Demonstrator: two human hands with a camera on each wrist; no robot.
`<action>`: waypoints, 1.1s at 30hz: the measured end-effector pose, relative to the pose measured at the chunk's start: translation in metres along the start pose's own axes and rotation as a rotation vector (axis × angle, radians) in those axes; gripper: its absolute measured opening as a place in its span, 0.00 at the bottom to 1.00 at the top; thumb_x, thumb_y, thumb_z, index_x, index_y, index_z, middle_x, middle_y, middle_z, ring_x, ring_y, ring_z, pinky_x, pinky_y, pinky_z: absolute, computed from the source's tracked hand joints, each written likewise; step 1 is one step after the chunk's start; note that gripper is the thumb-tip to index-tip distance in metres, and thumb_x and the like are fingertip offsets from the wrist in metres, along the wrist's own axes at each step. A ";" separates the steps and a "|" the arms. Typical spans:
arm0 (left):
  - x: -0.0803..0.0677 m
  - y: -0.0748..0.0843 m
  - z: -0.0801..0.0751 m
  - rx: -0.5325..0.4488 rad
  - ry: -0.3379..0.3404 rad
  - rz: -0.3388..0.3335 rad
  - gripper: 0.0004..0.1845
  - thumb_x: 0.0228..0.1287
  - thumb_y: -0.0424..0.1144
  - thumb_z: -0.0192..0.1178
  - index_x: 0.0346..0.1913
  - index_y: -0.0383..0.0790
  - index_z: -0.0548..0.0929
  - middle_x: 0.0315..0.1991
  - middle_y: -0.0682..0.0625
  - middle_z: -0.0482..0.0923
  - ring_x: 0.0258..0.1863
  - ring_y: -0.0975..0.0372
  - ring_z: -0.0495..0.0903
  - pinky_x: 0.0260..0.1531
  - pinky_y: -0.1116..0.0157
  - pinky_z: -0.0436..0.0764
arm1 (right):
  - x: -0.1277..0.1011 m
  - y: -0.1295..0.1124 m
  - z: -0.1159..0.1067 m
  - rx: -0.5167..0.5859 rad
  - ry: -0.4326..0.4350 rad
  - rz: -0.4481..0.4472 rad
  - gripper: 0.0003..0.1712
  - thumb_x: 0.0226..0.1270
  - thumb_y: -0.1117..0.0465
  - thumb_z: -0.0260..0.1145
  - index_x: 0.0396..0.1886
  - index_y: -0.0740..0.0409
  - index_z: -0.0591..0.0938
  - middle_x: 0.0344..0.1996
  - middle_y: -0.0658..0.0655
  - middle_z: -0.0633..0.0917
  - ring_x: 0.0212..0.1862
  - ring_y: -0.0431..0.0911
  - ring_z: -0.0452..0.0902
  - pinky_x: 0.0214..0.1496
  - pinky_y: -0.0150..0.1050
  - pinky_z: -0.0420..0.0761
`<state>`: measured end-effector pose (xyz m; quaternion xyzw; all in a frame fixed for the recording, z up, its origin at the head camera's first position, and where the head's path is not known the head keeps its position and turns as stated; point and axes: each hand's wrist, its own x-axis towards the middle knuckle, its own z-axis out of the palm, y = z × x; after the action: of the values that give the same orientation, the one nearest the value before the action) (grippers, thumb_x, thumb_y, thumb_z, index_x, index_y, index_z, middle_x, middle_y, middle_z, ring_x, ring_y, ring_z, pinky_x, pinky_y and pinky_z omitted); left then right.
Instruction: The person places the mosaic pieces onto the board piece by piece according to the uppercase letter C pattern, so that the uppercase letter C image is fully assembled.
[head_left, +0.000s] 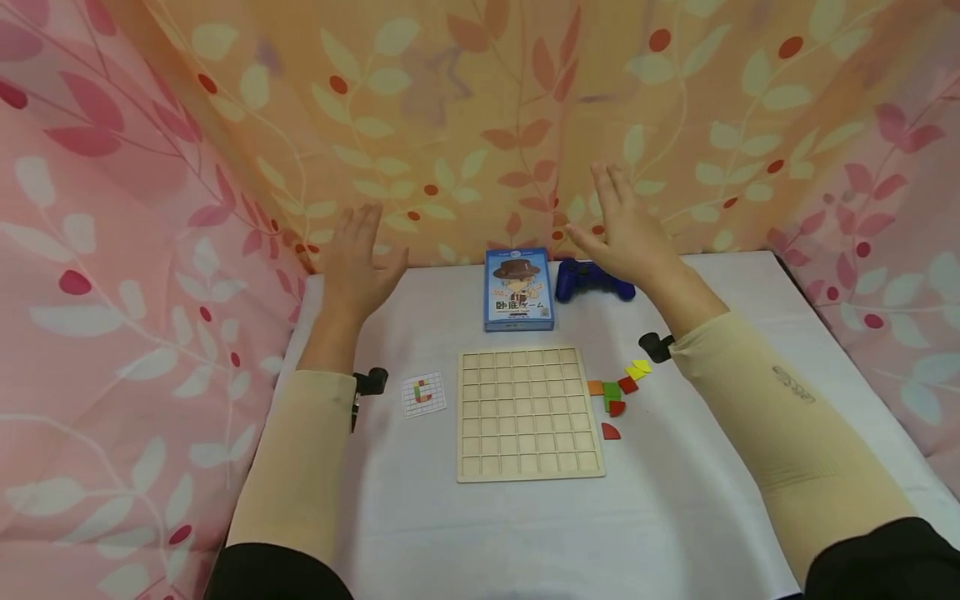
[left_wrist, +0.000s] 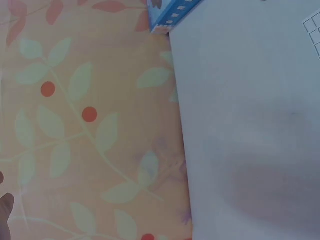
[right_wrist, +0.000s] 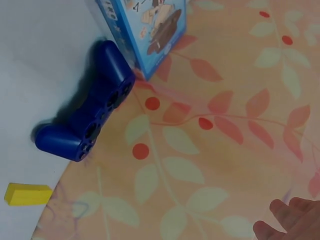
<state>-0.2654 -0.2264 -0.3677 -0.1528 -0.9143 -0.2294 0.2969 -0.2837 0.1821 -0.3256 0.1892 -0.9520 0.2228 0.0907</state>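
Note:
Both hands are raised with straight fingers and hold nothing. In the head view my left hand (head_left: 358,267) is up above the table's far left part, beyond a small pattern card (head_left: 423,394). My right hand (head_left: 626,233) is lifted over the far edge, overlapping the end of a blue game controller (head_left: 592,280). Between and below the hands lies a wooden grid board (head_left: 528,417) with square cells. At its right side are several small coloured pieces, among them an orange square (head_left: 595,387), a green piece (head_left: 612,392) and a red quarter-round piece (head_left: 611,432).
A blue game box (head_left: 518,289) stands behind the board, left of the controller. Yellow pieces (head_left: 637,369) lie furthest right of the loose pieces. A white cloth covers the table (head_left: 495,533); floral curtains (head_left: 480,125) hang at the back and both sides.

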 end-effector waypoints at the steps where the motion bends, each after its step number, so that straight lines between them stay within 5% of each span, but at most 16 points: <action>1: -0.002 0.000 0.001 -0.016 0.012 0.009 0.37 0.67 0.48 0.63 0.75 0.36 0.70 0.72 0.36 0.68 0.77 0.42 0.57 0.74 0.45 0.52 | -0.001 -0.001 0.001 0.003 0.002 -0.002 0.54 0.75 0.33 0.54 0.85 0.49 0.37 0.82 0.61 0.41 0.78 0.66 0.49 0.69 0.69 0.60; 9: -0.014 0.005 0.001 -0.123 0.086 0.069 0.37 0.66 0.48 0.62 0.74 0.34 0.70 0.71 0.37 0.70 0.74 0.44 0.62 0.75 0.48 0.52 | -0.014 -0.002 0.007 0.042 0.023 -0.041 0.54 0.75 0.35 0.57 0.85 0.44 0.37 0.83 0.59 0.40 0.80 0.63 0.45 0.71 0.68 0.57; 28: -0.048 0.027 0.011 -0.230 0.020 0.093 0.39 0.64 0.45 0.65 0.76 0.35 0.67 0.69 0.37 0.72 0.70 0.45 0.67 0.71 0.47 0.60 | -0.046 -0.008 0.023 0.131 0.032 0.008 0.56 0.73 0.34 0.60 0.85 0.38 0.36 0.83 0.58 0.40 0.81 0.62 0.41 0.71 0.70 0.53; 33: -0.062 0.033 0.014 -0.268 0.019 0.062 0.37 0.64 0.44 0.65 0.74 0.35 0.70 0.67 0.39 0.74 0.67 0.45 0.69 0.68 0.47 0.63 | -0.055 -0.010 0.027 0.176 0.011 0.071 0.57 0.72 0.33 0.60 0.84 0.37 0.34 0.83 0.58 0.42 0.78 0.67 0.50 0.68 0.71 0.59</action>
<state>-0.2103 -0.2003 -0.4048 -0.2169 -0.8674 -0.3417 0.2895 -0.2321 0.1785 -0.3598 0.1614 -0.9344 0.3096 0.0713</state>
